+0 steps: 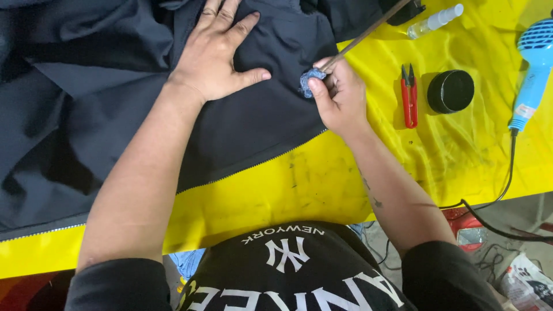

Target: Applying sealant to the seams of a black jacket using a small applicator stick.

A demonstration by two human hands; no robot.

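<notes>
Lying flat, dark navy garment (115, 115) shows a zipper edge (253, 167).

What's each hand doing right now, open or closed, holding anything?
Left hand: open, flat on the dark garment, holding nothing.
Right hand: closed on a thin stick with a blue cloth tip against the garment.

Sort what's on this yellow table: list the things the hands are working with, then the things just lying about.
In use:
- dark garment, pressed flat by the left hand
- thin stick with a blue-grey wad at its tip, gripped by the right hand

Lying about:
- red snips
- round black tin
- small spray bottle
- blue hair dryer
</notes>
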